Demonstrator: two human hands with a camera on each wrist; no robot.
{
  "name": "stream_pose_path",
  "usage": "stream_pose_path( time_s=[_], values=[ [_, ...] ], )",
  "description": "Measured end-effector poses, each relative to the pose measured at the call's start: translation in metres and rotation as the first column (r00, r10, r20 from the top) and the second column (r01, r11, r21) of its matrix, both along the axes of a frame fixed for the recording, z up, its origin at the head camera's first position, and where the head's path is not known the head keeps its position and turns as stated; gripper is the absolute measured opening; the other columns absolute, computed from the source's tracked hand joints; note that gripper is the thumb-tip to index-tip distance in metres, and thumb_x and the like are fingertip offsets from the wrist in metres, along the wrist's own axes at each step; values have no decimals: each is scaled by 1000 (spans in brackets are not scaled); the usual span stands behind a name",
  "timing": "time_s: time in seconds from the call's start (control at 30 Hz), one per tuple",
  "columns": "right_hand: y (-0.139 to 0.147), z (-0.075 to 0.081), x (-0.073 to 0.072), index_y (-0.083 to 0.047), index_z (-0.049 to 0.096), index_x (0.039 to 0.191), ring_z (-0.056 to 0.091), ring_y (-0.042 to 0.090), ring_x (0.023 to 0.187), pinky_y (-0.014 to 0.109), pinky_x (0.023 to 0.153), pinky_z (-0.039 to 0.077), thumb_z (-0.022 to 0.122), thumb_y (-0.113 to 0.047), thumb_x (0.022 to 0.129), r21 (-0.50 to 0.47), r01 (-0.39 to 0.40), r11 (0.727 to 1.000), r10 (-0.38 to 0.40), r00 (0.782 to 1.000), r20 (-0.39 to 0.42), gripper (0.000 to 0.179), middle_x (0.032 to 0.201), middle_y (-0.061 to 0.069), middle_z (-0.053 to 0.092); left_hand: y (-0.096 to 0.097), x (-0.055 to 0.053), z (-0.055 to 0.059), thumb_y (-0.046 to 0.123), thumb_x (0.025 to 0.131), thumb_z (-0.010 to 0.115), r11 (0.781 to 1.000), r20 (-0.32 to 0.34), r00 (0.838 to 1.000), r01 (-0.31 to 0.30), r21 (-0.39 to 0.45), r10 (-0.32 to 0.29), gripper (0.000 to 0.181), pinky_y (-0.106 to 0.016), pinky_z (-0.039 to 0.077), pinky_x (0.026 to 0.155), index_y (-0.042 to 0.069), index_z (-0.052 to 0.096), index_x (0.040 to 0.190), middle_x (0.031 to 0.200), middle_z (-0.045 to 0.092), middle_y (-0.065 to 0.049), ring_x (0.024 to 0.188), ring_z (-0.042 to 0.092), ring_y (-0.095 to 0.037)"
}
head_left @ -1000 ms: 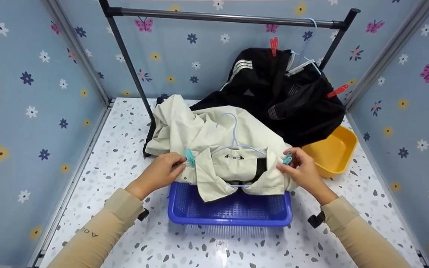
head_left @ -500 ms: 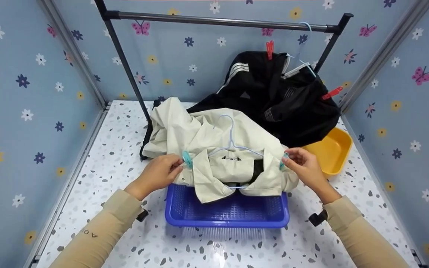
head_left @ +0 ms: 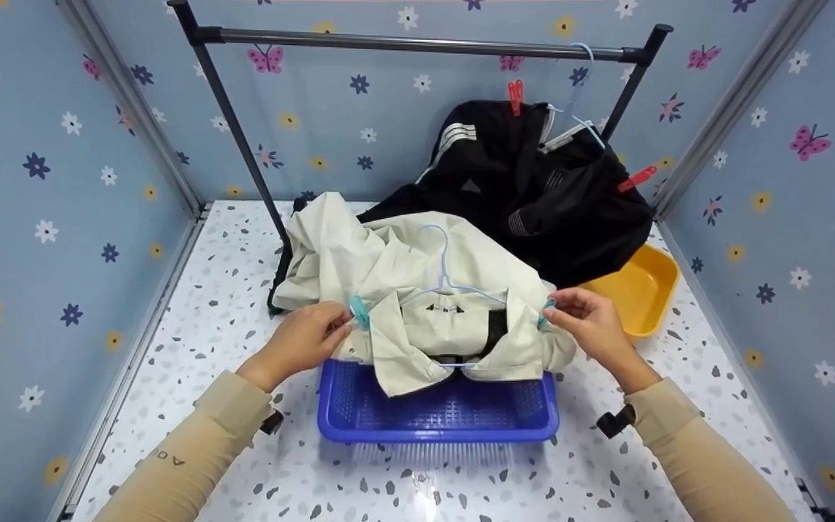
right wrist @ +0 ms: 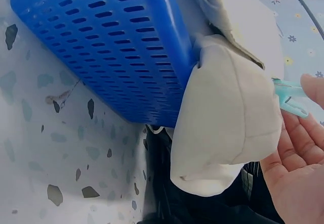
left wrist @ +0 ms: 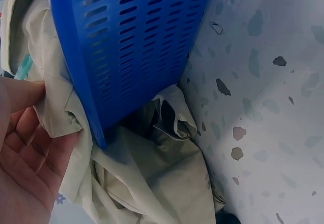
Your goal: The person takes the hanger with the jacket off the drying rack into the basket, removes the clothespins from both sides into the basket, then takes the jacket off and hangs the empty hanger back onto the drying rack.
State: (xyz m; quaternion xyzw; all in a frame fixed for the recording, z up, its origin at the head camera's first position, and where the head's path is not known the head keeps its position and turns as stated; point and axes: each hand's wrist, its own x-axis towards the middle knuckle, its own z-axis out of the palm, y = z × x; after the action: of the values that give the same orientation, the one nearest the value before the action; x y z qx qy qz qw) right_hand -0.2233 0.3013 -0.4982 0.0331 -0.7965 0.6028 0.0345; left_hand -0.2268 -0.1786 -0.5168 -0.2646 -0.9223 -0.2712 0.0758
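Head view: jacket (head_left: 388,268) lies draped over the far side of the basket (head_left: 438,436), hanger (head_left: 443,281) inside its collar, hook lying over the cloth. Left hand (head_left: 301,339) pinches shoulder cloth just beside the left peg (head_left: 359,312), as it does one second earlier. Right hand (head_left: 591,320) has changed: its thumb, previously on the cloth below the right peg (head_left: 544,317), now sits at that peg's handle, peg grasped between thumb and fingers. Behind, black jacket (head_left: 577,217) hangs from the rack (head_left: 417,43), unchanged; yellow tub (head_left: 642,297) stands beneath it.
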Motion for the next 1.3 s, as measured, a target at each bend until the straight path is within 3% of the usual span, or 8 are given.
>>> stream_pose_path(
  time_s=[0.4,0.73,0.97,1.3],
  values=[
    [2,-1,-2,23,72,113,72,2,74,19,74,65,76,14,96,-50,3,999,-5,999,-40,20,83,-15,78,-5,-4,-1,8,103,76,999,14,999,39,21,-39,15,-36,57,73,11,72,89,83,74,-3,76,66,-14],
    [16,13,-7,19,74,111,72,1,74,16,70,61,78,9,97,-86,98,992,-106,990,-91,17,81,-14,79,-5,-5,-1,8,103,76,998,5,999,51,22,-51,17,-36,57,73,12,71,87,81,73,-3,75,65,-13],
    [32,17,-14,19,73,117,71,-3,80,10,79,60,83,7,95,4,172,985,-170,975,-141,28,85,-24,75,-6,-5,-1,8,103,76,998,-2,999,54,13,-54,15,-39,60,74,11,74,89,84,76,-4,76,69,-16],
    [65,-2,-26,11,75,122,66,-5,84,6,79,56,87,0,94,115,301,947,-278,943,-182,33,91,-19,70,-4,-7,1,8,104,76,998,-16,998,59,17,-58,17,-37,58,73,11,72,87,82,74,-2,75,66,-14]
  ],
)
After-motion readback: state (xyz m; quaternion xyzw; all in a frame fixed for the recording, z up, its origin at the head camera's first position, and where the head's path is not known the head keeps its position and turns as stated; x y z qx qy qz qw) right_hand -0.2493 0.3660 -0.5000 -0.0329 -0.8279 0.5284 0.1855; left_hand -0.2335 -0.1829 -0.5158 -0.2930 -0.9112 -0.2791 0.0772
